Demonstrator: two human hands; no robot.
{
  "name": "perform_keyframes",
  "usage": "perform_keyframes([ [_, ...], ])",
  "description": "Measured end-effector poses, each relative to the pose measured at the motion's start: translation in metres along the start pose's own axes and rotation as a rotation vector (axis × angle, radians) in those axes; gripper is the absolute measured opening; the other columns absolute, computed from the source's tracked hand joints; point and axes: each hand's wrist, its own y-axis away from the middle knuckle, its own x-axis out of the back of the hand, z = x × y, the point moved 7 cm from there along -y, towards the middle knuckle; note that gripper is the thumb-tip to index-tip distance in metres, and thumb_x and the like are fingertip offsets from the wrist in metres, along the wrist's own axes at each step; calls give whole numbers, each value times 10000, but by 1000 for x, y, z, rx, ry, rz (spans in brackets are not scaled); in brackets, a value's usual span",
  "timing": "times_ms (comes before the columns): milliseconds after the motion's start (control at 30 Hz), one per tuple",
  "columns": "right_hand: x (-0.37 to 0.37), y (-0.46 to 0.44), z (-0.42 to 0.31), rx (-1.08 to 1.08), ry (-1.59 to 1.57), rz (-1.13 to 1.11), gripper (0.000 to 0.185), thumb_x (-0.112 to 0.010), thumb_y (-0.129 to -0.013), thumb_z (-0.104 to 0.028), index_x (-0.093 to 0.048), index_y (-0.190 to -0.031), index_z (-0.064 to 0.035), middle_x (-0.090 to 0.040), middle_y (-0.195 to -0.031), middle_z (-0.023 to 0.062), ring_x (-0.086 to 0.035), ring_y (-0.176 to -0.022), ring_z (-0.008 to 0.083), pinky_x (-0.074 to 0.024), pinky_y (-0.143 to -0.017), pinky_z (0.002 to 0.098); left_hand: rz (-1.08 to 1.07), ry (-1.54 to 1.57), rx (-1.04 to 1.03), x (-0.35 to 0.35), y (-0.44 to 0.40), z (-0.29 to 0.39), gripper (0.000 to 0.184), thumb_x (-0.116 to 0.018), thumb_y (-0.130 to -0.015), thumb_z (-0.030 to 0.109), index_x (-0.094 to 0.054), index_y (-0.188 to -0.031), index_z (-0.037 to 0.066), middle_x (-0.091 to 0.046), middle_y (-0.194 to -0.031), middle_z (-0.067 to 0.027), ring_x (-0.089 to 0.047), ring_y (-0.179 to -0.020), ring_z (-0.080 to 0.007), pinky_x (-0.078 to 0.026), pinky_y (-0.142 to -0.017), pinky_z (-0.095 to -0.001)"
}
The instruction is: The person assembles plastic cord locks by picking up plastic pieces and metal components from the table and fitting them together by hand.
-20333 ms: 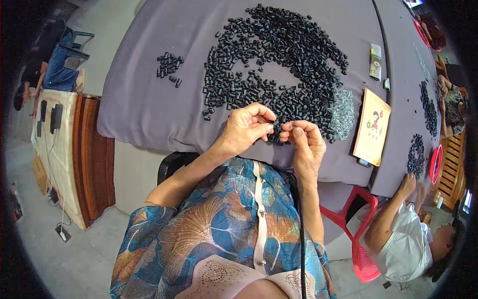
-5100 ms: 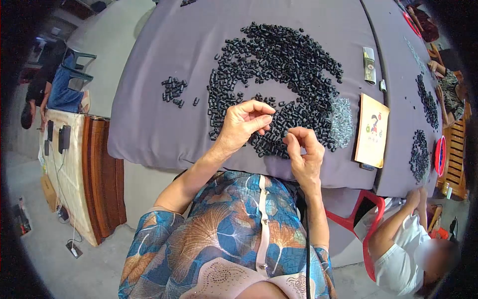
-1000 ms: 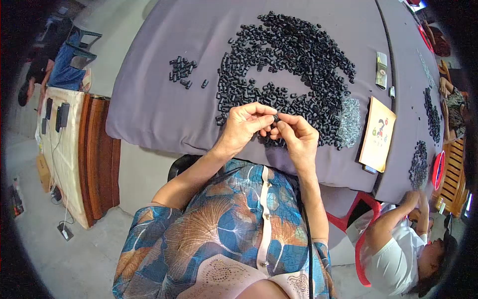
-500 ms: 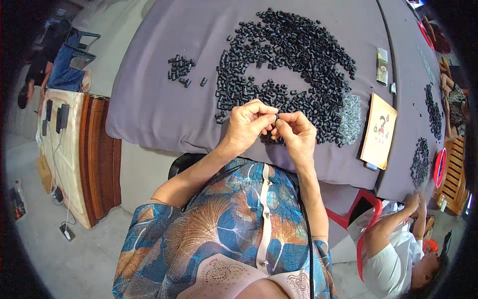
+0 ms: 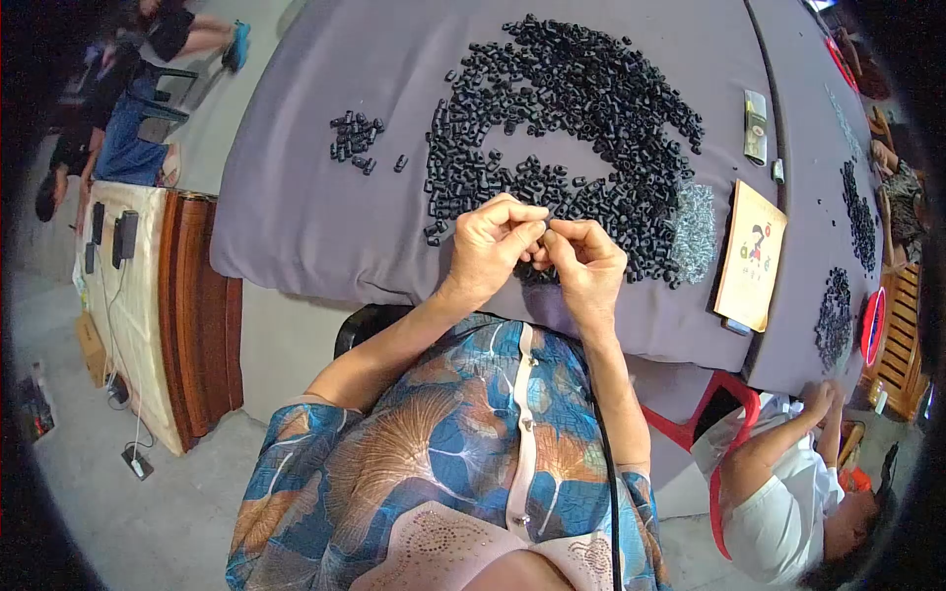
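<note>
My left hand [image 5: 485, 251] and my right hand [image 5: 589, 268] meet at the fingertips, just over the near edge of the cloth-covered table. Both are closed in a pinch on a small black plastic piece [image 5: 548, 228], mostly hidden by the fingers. Right behind them spreads a big heap of small black cylindrical plastic pieces [image 5: 631, 128], some lying beside my knuckles. To the right of my right hand is a pile of small clear pieces [image 5: 696, 234]. A small separate cluster of black pieces [image 5: 353, 138] lies farther left.
A tan booklet [image 5: 747, 266] with a printed figure lies right of the clear pile, with a flat packet [image 5: 756, 128] beyond it. Another person in white [image 5: 778, 512] works at more black pieces [image 5: 834, 310] on the right. A wooden cabinet [image 5: 202, 315] stands left.
My hands stay together in nearly the same place, and the black piece shows less between my fingertips. A person's leg with a blue shoe has come into view at the upper left.
</note>
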Motion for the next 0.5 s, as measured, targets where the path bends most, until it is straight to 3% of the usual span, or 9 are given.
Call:
perform_keyframes([
  [200, -4, 1, -4, -18, -163, -52, 77, -551, -812, 41, -570, -887, 45, -621, -759, 87, -605, -664, 112, -511, -617, 228, -50, 194, 48, -4, -2, -2, 124, -547, -828, -23, -588, -943, -7, -559, -800, -14, -542, -659, -56, -461, -590, -185],
  [500, -5, 4, -5, 25, -91, -82, 90, -557, -811, 34, -532, -895, 13, -605, -773, 61, -587, -659, 92, -499, -610, 217, -22, 245, 174, -3, 2, -2, 155, -560, -828, 3, -600, -978, 2, -582, -737, -8, -539, -615, -59, -444, -561, -177],
])
